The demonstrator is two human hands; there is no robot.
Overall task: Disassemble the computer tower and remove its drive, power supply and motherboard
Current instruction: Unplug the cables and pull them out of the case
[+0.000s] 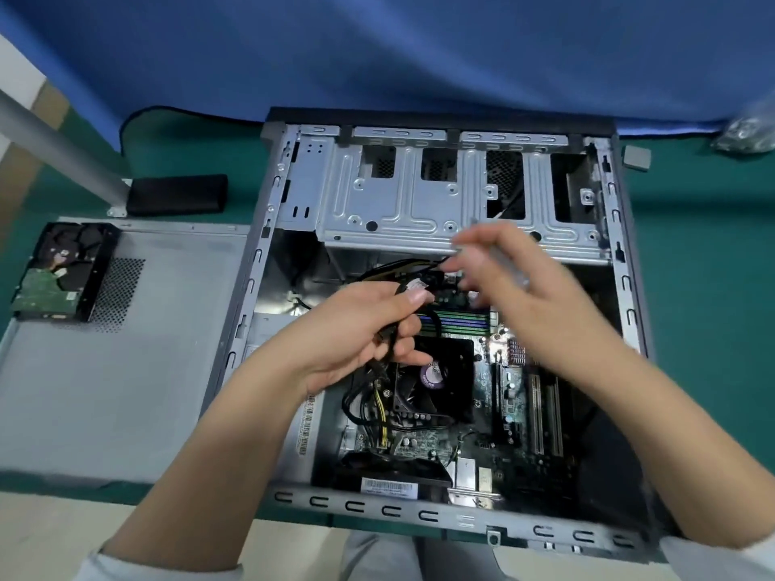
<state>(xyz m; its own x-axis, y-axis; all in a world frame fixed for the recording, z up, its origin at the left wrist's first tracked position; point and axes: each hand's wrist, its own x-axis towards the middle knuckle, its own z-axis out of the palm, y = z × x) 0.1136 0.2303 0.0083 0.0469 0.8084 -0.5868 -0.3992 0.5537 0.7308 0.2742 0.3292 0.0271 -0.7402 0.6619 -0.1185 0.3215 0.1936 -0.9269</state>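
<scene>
Gripping one cable bundle (394, 316): left hand (356, 329); right hand (516, 287) blurred.

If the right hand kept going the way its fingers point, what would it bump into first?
The right hand is blurred, fingers pointing left toward the black cables that the left hand grips. It would probably meet those first, though depth is unclear.

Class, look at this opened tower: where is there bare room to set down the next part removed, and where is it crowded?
Bare room: the grey side panel, below the black hard drive lying on its far-left corner, and the green mat right of the grey metal case. Crowded: inside the case, where the left hand grips black cables and the blurred right hand hovers.
</scene>
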